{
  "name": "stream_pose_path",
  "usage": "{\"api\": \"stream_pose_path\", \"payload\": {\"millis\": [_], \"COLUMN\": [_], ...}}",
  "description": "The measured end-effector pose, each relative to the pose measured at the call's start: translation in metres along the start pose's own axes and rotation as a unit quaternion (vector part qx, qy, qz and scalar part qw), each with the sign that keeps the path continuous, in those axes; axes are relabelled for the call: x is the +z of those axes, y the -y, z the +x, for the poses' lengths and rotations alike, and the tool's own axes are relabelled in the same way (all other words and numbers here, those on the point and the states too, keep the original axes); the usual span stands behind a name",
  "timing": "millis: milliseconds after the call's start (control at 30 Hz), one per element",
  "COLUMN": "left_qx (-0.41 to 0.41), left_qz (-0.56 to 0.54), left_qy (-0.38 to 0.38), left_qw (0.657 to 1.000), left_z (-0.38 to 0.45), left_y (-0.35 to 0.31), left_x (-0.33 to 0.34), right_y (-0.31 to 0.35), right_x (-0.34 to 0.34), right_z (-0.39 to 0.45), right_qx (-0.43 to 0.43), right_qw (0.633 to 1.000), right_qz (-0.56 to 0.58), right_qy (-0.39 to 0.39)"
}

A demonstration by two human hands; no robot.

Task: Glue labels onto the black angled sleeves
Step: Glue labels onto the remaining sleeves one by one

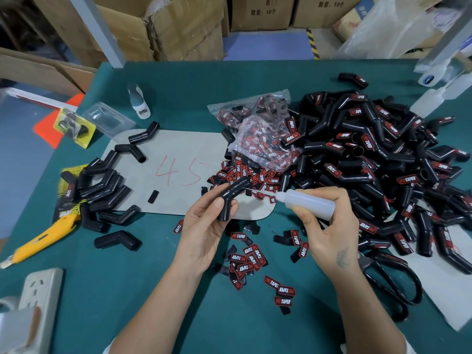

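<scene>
We see a teal-covered worktop (178, 290) with a grey rounded mat marked "45" in red (178, 149) on it. At the right lies a large heap of black angled sleeves with red-and-black labels on them (370, 162); at the left, a smaller group of plain black angled sleeves (102, 195). Loose red-and-black labels (249, 259) lie scattered between and below the hands. Black-handled scissors (390, 279) rest at the right, a yellow utility knife (40, 238) at the left. Our left hand (204, 231) holds one bare black angled sleeve (231, 198), fingers curled round its lower leg. Our right hand (329, 233) grips a translucent white glue bottle (309, 201), whose thin nozzle seems to touch the sleeve's upper leg.
</scene>
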State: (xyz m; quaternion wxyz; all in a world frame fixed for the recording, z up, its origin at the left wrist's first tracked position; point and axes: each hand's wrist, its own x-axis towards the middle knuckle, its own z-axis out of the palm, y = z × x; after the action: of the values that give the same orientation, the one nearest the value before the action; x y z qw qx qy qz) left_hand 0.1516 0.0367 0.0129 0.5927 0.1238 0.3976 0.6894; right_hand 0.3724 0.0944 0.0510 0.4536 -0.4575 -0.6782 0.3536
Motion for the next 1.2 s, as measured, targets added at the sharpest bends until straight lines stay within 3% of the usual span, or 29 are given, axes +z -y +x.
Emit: {"api": "stream_pose_path", "payload": {"millis": [1200], "left_qx": [-0.005], "left_qz": [0.017], "left_qy": [0.016], "left_qw": [1.0], "left_z": [0.0013], "left_y": [-0.0012], "left_x": [-0.0012], "right_y": [0.0011], "right_x": [0.0], "right_z": [-0.0008], "right_qx": [-0.001], "right_qw": [1.0], "right_qz": [-0.007], "right_qy": [0.001]}}
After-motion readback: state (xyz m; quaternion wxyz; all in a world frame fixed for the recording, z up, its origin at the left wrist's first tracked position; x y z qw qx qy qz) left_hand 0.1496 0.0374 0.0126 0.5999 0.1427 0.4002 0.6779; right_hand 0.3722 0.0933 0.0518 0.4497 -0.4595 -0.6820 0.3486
